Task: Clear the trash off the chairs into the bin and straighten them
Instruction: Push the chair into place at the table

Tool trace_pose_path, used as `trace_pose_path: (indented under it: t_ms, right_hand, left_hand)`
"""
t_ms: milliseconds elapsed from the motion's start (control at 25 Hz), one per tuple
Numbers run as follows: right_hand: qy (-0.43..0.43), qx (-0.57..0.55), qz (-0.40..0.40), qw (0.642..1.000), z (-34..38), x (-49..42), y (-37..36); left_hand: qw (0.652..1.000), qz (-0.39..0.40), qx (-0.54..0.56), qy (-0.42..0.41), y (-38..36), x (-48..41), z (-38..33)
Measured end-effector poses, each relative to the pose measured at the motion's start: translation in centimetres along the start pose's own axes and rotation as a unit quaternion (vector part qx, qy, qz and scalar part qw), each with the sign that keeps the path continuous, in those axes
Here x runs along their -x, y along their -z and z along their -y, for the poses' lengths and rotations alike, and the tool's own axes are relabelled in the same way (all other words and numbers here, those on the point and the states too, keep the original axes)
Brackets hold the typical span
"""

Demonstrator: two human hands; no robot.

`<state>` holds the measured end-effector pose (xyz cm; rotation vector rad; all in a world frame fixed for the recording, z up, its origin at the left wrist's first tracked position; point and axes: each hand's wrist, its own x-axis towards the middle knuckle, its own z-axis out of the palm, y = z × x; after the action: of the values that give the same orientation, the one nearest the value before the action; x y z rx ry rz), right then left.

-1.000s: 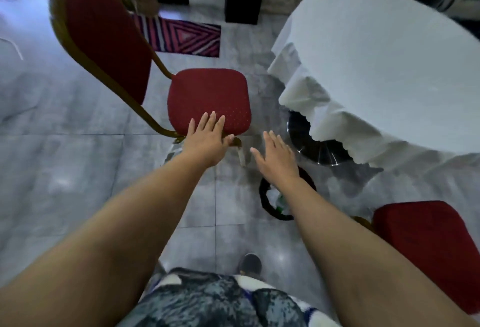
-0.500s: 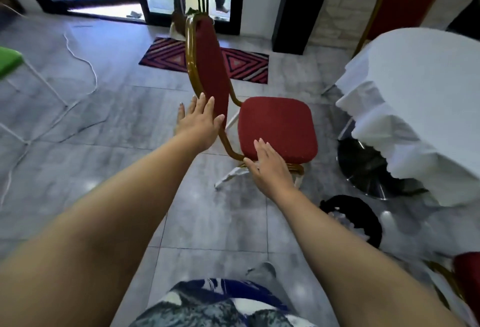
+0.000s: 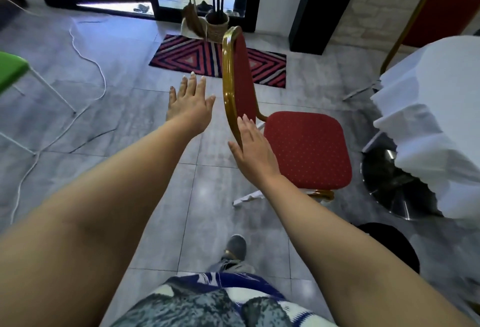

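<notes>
Beside the white-draped bench point(image 3: 431, 98), a red chair point(image 3: 306, 150) with a gilt frame is seen standing on the grey tiled floor point(image 3: 130, 170), its seat turned toward the bench and its backrest point(image 3: 242, 77) seen nearly edge-on. Both bare arms are stretched forward from the body. The left hand point(image 3: 191, 104) is held in the air just left of the backrest, palm down, apart from the frame; its grip is wide, with the fingers straight and slightly spread, and nothing is held. The right hand point(image 3: 253, 150) is raised at the lower part of the backrest frame, edge-up with the fingers straight and together. The gilt tube is seen running down between thumb and forefinger, but whether it is touched cannot be told; this grip is wide too, closed round nothing.

A white crumpled scrap point(image 3: 246, 198) is seen on the floor under the near edge of the seat. The black bin point(image 3: 389, 241) is placed on the floor near the bench's chrome base point(image 3: 389, 191), partly hidden by the right forearm. A second red chair point(image 3: 441, 7) is seen behind the bench, and a striped rug point(image 3: 187, 59) lies beyond the backrest.
</notes>
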<state>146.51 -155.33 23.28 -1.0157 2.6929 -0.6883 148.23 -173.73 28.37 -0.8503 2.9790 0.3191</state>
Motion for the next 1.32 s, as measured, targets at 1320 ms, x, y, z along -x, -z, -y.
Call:
trace_pose_path:
  t_ms: [1320]
  right_hand:
    - [-0.085, 0.135, -0.210, 0.965, 3.9, -16.5, 0.4]
  left_hand:
    - [0.922, 0.094, 0.201, -0.317, 0.9, -25.1, -3.7]
